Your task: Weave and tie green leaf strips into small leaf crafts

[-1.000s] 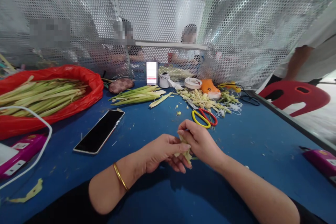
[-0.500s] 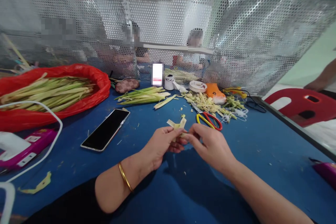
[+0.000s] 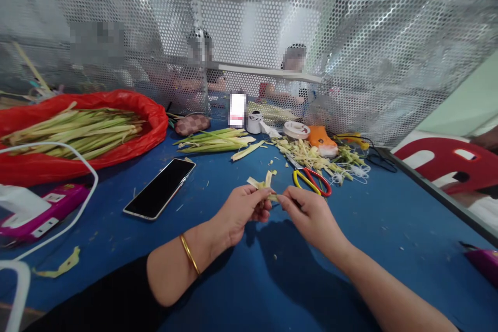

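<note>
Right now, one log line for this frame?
left hand: pinching leaf strip | right hand: pinching same strip | scissors: on blue table beyond hands | phone: flat, left of hands

Blue table (image 3: pixel 389 218): phone (image 3: pixel 159 188), scissors (image 3: pixel 313 181), red bag (image 3: pixel 58 166), leaf scraps (image 3: pixel 307 153).

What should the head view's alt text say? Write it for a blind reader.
The left hand and right hand pinch a pale leaf strip between them over a blue table; scissors, a phone and a red bag of green leaves lie beyond.
</note>
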`<state>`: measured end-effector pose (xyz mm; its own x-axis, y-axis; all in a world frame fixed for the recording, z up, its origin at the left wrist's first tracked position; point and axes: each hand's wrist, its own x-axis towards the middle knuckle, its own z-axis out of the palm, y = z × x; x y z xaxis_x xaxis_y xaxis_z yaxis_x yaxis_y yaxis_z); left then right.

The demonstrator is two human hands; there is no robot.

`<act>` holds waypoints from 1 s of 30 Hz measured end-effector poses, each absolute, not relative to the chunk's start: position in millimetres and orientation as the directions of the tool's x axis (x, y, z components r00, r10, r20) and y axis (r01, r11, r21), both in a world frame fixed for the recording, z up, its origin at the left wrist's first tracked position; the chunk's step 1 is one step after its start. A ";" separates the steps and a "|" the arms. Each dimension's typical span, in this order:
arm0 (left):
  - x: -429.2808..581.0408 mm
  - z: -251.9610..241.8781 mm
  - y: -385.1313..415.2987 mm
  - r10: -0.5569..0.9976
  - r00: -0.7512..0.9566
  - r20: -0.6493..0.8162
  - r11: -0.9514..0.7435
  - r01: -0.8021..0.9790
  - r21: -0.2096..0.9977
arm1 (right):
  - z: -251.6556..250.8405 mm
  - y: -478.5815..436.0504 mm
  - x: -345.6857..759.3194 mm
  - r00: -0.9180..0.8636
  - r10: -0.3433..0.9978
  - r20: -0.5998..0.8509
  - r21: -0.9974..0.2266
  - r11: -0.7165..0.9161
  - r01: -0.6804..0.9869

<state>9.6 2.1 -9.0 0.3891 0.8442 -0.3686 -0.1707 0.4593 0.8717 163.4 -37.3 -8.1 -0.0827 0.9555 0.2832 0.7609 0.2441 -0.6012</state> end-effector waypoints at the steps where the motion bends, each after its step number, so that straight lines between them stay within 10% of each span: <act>1: 9.1 -8.8 2.8 0.839 0.392 -0.379 0.470 -0.169 0.866 | -8.3 -36.5 164.3 -0.080 0.959 0.271 -0.597 0.232 0.768; 7: 4.1 -4.5 3.9 0.779 0.454 -0.432 0.560 -0.194 0.805 | -11.9 -34.3 165.1 -0.063 0.950 0.305 -0.485 0.212 0.848; 14: 5.4 -4.0 3.2 0.848 0.394 -0.355 0.485 -0.305 0.819 | -6.0 -44.8 160.3 -0.134 0.726 0.674 -0.269 0.411 0.871; 21: 13.1 -10.7 -3.3 0.850 0.416 -0.323 0.475 -0.340 0.811 | -20.6 -45.0 143.7 -0.235 0.757 0.610 -0.068 0.346 0.936; 30: 14.7 -14.2 -4.1 0.839 0.459 -0.292 0.472 -0.347 0.810 | -21.0 -48.2 139.6 -0.170 0.824 0.541 -0.316 0.387 0.866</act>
<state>14.7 -4.1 -14.2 0.4589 0.8390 -0.2925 -0.3473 0.4724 0.8101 139.6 -48.2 -21.0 -0.1705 0.8237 0.5408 0.8663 0.3869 -0.3161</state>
